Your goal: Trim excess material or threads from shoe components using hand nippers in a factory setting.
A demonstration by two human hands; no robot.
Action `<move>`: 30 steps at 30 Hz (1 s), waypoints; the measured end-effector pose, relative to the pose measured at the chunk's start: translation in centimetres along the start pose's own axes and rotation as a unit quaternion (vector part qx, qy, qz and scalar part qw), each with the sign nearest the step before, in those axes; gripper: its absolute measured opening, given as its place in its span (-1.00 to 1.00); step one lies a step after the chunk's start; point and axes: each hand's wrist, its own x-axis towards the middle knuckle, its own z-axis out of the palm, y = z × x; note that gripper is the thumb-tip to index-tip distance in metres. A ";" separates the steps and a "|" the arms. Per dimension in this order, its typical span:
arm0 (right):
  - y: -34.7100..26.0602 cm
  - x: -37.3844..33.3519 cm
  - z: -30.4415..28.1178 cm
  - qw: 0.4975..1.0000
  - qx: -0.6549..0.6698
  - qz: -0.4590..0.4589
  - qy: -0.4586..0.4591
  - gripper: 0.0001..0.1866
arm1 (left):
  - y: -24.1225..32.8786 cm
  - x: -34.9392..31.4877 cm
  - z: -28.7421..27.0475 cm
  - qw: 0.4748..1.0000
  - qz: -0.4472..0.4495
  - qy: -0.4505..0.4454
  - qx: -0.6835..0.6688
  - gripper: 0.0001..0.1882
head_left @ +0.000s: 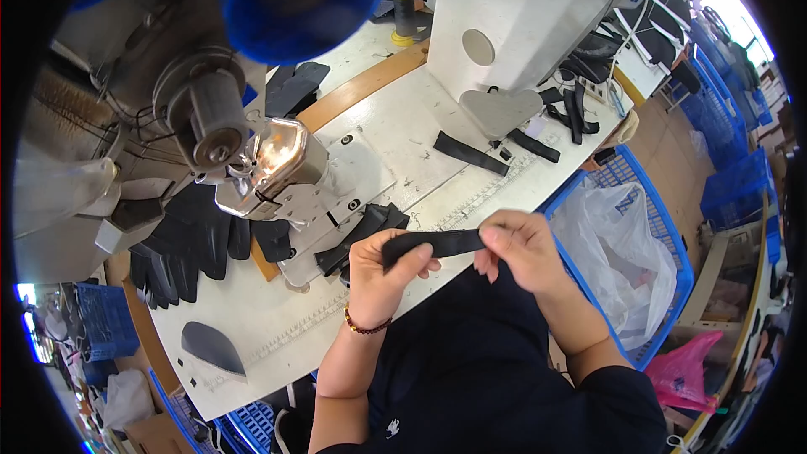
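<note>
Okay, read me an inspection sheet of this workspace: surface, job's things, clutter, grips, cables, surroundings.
Surface: white table, ruler markings along its near side.
Job's things: black strip, held up near the table's edge.
Clutter: loose black strips farther back; dark curved piece at lower left.
Grips: left grip holds the strip's left part; right grip pinches its right end.
Cables: pale cord at upper right.
Surroundings: blue basket lined with a plastic bag, right.

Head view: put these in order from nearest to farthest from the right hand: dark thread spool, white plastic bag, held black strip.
1. Held black strip: in the right hand's fingertips, extending left.
2. White plastic bag: off to its right.
3. Dark thread spool: far ahead, to its left.
</note>
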 end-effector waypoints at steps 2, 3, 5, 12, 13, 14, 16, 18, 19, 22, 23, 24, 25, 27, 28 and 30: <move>-0.9 0.7 -0.3 0.999 0.006 -0.035 0.036 -0.82 | 0.1 -0.1 0.5 0.999 -0.018 -0.025 0.034 -0.91; -1.2 1.2 -0.3 0.997 0.036 -0.044 0.047 -0.82 | 0.0 -0.1 0.9 0.999 -0.035 -0.033 0.016 -0.92; -2.2 2.1 -0.4 0.997 0.043 -0.034 0.053 -0.82 | -0.6 -0.2 0.8 0.997 -0.041 -0.066 0.011 -0.90; -4.3 4.0 -0.2 0.997 0.045 -0.041 0.040 -0.81 | -0.7 -0.8 1.9 0.983 -0.096 -0.159 0.006 -0.85; -4.3 4.2 -0.1 0.998 0.035 -0.055 0.018 -0.81 | -0.7 -0.8 2.0 0.979 -0.082 -0.186 -0.008 -0.83; -4.4 4.3 -0.1 0.997 0.024 -0.068 -0.004 -0.81 | -0.7 -0.7 1.9 0.979 -0.083 -0.188 -0.007 -0.83; -4.5 4.3 0.1 0.997 0.020 -0.068 -0.018 -0.81 | -0.7 -0.7 1.7 0.971 -0.070 -0.229 0.029 -0.83; -4.6 4.4 0.2 0.997 0.015 -0.067 -0.034 -0.81 | -0.6 -0.6 1.7 0.967 -0.061 -0.245 0.044 -0.83; -4.7 4.4 0.3 0.997 0.023 -0.062 -0.046 -0.80 | -0.5 -0.6 1.9 0.966 -0.056 -0.245 0.056 -0.83; -4.7 4.4 0.5 0.996 0.031 -0.054 -0.059 -0.80 | -0.5 -0.6 1.8 0.964 -0.048 -0.253 0.067 -0.82; -4.6 4.4 0.6 0.996 0.031 -0.051 -0.059 -0.79 | -0.5 -0.6 1.8 0.962 -0.044 -0.262 0.068 -0.82; -4.6 4.4 0.6 0.996 0.031 -0.051 -0.059 -0.79 | -0.6 -0.6 1.7 0.962 -0.044 -0.261 0.068 -0.82; -4.7 4.4 0.7 0.997 0.034 -0.048 -0.058 -0.79 | -0.7 -0.6 1.7 0.960 -0.042 -0.268 0.067 -0.83; -4.6 4.4 0.8 0.997 0.037 -0.044 -0.058 -0.79 | -0.8 -0.6 1.5 0.959 -0.040 -0.274 0.065 -0.83; -4.6 4.4 0.7 0.997 0.035 -0.043 -0.057 -0.80 | -0.8 -0.6 1.5 0.958 -0.040 -0.277 0.063 -0.83; -4.6 4.3 0.7 0.997 0.034 -0.043 -0.056 -0.80 | -0.9 -0.6 1.5 0.957 -0.040 -0.281 0.061 -0.83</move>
